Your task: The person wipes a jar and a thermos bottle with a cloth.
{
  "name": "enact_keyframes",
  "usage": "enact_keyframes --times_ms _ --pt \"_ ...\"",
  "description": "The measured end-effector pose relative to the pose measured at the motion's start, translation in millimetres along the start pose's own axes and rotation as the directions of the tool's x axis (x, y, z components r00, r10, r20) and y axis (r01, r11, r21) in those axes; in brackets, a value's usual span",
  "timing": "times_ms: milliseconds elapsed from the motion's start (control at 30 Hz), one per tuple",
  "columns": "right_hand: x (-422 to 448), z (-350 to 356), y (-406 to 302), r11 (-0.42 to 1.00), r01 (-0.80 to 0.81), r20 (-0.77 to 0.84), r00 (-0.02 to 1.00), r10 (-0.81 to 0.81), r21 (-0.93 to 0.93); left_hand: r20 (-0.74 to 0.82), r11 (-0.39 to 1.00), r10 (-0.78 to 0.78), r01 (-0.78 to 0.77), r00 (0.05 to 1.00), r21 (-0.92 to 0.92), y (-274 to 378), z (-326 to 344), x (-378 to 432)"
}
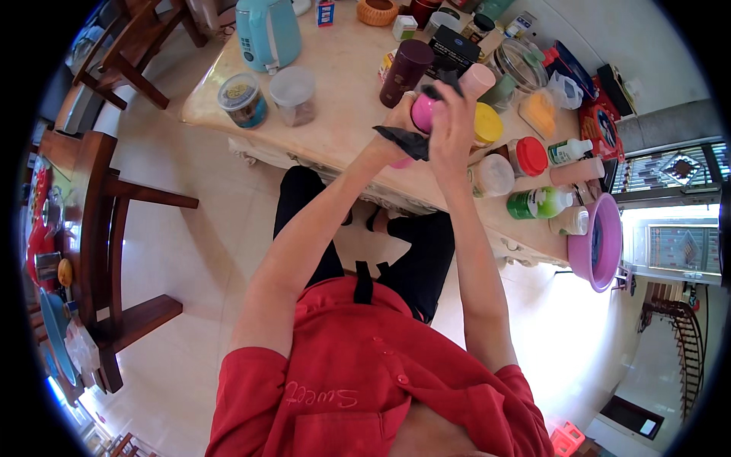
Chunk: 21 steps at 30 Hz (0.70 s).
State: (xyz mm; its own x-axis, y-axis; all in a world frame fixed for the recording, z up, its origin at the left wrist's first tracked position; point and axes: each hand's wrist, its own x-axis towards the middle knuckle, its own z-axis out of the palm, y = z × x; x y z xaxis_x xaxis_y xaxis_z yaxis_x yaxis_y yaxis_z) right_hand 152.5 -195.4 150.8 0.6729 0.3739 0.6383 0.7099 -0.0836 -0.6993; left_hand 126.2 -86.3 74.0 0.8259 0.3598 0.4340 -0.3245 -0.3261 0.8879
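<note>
My left hand (397, 128) grips a bright pink rounded container (422, 113) over the counter's front edge. My right hand (453, 125) lies against its other side, with part of a dark cloth (445, 84) at its fingers. More dark cloth (404, 141) hangs below the container, between my wrists. A dark maroon cylinder (406, 73) stands just beyond my left hand. Beside my right hand are a pale pink bottle (477, 81) and a jar with a yellow lid (487, 123). The pink container's lower part is mostly hidden by the cloth and my hands.
On the marble-like counter (342, 85) stand a light blue kettle (268, 34), two clear tubs (293, 96), a red-lidded jar (531, 156) and a green bottle (538, 203). A purple basin (595, 243) sits at the right end. Wooden chairs (108, 228) are at left.
</note>
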Motion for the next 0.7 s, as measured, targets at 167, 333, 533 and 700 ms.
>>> enact_keyframes --times_ms 167,333,533,700 --pt "4 -12 -15 0.725 0.511 0.334 0.857 -0.391 -0.462 0.051 0.475 -0.01 0.05 0.999 -0.878 3 17 -1" --pt "36 -9 -19 0.607 0.631 0.546 0.759 -0.354 -0.483 0.064 0.958 0.174 -0.154 0.983 -0.241 -6 8 -5" --pt "87 4 -5 0.76 0.47 0.728 0.685 0.007 -0.449 0.09 0.968 0.145 -0.16 0.985 0.193 1 -1 4" --pt "90 -11 33 0.899 -0.426 0.801 0.571 0.179 0.103 0.02 0.988 -0.099 0.096 0.995 0.122 26 -4 -3"
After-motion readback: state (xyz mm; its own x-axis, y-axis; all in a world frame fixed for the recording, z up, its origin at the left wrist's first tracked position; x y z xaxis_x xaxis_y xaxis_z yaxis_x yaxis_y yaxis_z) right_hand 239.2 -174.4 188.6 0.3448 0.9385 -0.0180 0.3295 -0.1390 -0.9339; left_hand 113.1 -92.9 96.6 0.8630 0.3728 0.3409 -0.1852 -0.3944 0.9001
